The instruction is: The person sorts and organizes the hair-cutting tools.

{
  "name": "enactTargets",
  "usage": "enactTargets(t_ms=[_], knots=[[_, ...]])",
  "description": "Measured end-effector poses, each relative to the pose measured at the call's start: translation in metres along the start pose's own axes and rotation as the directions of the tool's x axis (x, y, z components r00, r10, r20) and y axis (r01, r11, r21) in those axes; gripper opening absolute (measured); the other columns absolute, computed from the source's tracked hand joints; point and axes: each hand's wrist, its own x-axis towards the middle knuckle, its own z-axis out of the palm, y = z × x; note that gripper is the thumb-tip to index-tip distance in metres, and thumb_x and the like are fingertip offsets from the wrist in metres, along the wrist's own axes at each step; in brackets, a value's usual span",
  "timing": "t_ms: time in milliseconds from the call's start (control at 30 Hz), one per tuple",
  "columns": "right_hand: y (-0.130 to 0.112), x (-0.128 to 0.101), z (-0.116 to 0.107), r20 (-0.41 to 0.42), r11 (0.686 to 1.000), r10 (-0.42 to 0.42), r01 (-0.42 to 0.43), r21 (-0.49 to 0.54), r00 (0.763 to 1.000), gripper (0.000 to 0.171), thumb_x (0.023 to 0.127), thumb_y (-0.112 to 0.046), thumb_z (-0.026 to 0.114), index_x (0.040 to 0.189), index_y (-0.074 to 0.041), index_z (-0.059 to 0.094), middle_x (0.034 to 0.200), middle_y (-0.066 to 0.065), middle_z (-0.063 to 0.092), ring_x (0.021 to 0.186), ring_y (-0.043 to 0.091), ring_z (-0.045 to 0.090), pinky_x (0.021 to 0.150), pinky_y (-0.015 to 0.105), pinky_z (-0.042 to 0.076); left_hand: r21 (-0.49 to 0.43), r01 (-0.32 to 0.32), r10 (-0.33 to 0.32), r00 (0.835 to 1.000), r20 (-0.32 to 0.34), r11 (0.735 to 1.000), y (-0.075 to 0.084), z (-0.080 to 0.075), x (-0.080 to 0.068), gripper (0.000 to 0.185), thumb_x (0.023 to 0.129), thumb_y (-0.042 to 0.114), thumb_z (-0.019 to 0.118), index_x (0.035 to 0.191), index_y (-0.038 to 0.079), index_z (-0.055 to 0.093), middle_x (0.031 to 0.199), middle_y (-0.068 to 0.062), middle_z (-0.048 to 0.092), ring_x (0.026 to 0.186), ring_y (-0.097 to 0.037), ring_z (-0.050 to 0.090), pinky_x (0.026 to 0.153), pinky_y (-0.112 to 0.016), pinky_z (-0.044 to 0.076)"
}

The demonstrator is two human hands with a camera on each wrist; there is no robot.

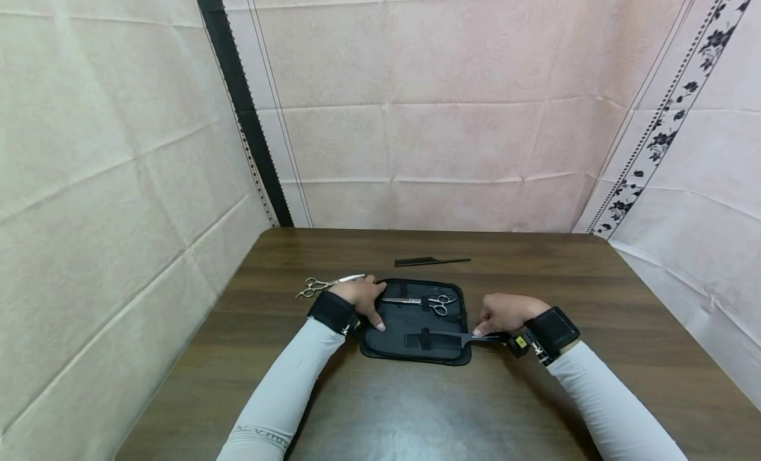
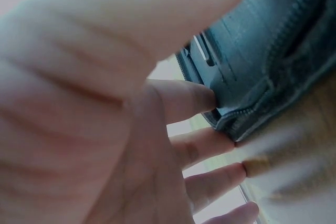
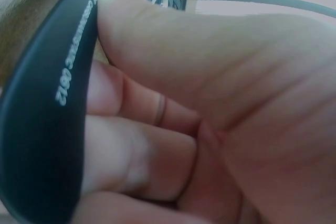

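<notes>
My right hand (image 1: pixel 510 312) grips the handle of a dark comb (image 1: pixel 437 340) at the right edge of an open black zip case (image 1: pixel 392 351). The comb's toothed part lies across the case under a small loop. In the right wrist view, white lettering shows on the comb's handle (image 3: pixel 47 98) between thumb and curled fingers. My left hand (image 1: pixel 359 296) rests at the case's upper left edge, thumb over the inside. Its fingers (image 2: pixel 197 148) stretch out along the case's border in the left wrist view. Silver scissors (image 1: pixel 410 301) lie in the case's upper part, held by another loop.
A second pair of silver scissors (image 1: pixel 321 285) lies on the brown wooden table (image 1: pixel 380 408), just left of my left hand. Behind the case lies another black comb (image 1: pixel 416 261) with a thin tail. Pale cloth (image 1: pixel 464 144) hangs beyond the table's far edge.
</notes>
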Motion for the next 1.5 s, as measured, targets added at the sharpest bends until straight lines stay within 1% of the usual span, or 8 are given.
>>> enactTargets(t_ms=[333, 600, 833, 1067, 1367, 1500], knots=[[-0.0044, -0.0011, 0.0003, -0.002, 1.000, 0.011, -0.010, 0.017, 1.000, 0.035, 0.097, -0.033, 0.073, 0.068, -0.015, 0.069, 0.058, -0.007, 0.047, 0.050, 0.011, 0.042, 0.051, 0.026, 0.033, 0.001, 0.004, -0.004, 1.000, 0.008, 1.000, 0.0013, -0.0006, 0.0001, 0.105, 0.081, 0.053, 0.086, 0.164, 0.018, 0.032, 0.160, -0.014, 0.039, 0.147, -0.035, 0.042, 0.118, -0.051, 0.040], [-0.0048, 0.0016, 0.0011, 0.012, 1.000, 0.011, -0.011, 0.006, 1.000, 0.034, 0.098, -0.033, 0.072, 0.069, -0.017, 0.069, 0.059, -0.008, 0.048, 0.051, 0.011, 0.044, 0.053, 0.026, 0.034, 0.027, -0.003, 0.002, 1.000, 0.010, 1.000, 0.0012, -0.0004, 0.0006, 0.104, 0.083, 0.054, 0.084, 0.165, 0.018, 0.032, 0.159, -0.015, 0.040, 0.144, -0.033, 0.044, 0.118, -0.050, 0.041], [-0.0050, 0.0041, 0.0019, 0.013, 1.000, 0.020, -0.020, 0.001, 1.000, 0.033, 0.098, -0.032, 0.072, 0.069, -0.018, 0.070, 0.059, -0.007, 0.049, 0.052, 0.011, 0.045, 0.054, 0.026, 0.035, 0.020, -0.001, 0.000, 1.000, 0.010, 1.000, 0.0014, -0.0011, 0.0006, 0.104, 0.083, 0.053, 0.084, 0.165, 0.017, 0.031, 0.159, -0.015, 0.040, 0.144, -0.034, 0.044, 0.118, -0.051, 0.040], [-0.0069, 0.0048, 0.0029, 0.022, 1.000, -0.008, 0.008, -0.016, 1.000, 0.029, 0.099, -0.034, 0.071, 0.073, -0.020, 0.072, 0.061, -0.008, 0.051, 0.055, 0.011, 0.049, 0.056, 0.026, 0.038, 0.006, -0.004, 0.004, 1.000, 0.007, 1.000, 0.0000, 0.0004, 0.0018, 0.105, 0.082, 0.052, 0.085, 0.165, 0.017, 0.031, 0.158, -0.015, 0.040, 0.143, -0.034, 0.045, 0.118, -0.050, 0.041], [-0.0078, 0.0053, 0.0039, 0.012, 1.000, 0.011, -0.011, -0.013, 1.000, 0.028, 0.099, -0.033, 0.071, 0.074, -0.020, 0.074, 0.060, -0.007, 0.052, 0.054, 0.012, 0.050, 0.056, 0.027, 0.039, 0.004, 0.000, 0.000, 1.000, 0.009, 1.000, 0.0000, 0.0010, 0.0010, 0.105, 0.082, 0.052, 0.085, 0.165, 0.018, 0.031, 0.159, -0.016, 0.040, 0.143, -0.034, 0.046, 0.117, -0.050, 0.041], [-0.0080, 0.0061, 0.0043, 0.014, 1.000, -0.007, 0.007, -0.015, 1.000, 0.028, 0.099, -0.033, 0.070, 0.074, -0.022, 0.074, 0.060, -0.008, 0.051, 0.054, 0.011, 0.049, 0.057, 0.027, 0.038, 0.005, -0.001, 0.001, 1.000, 0.006, 1.000, 0.0002, 0.0005, 0.0006, 0.105, 0.082, 0.052, 0.085, 0.165, 0.018, 0.031, 0.158, -0.015, 0.040, 0.142, -0.034, 0.046, 0.117, -0.050, 0.041]])
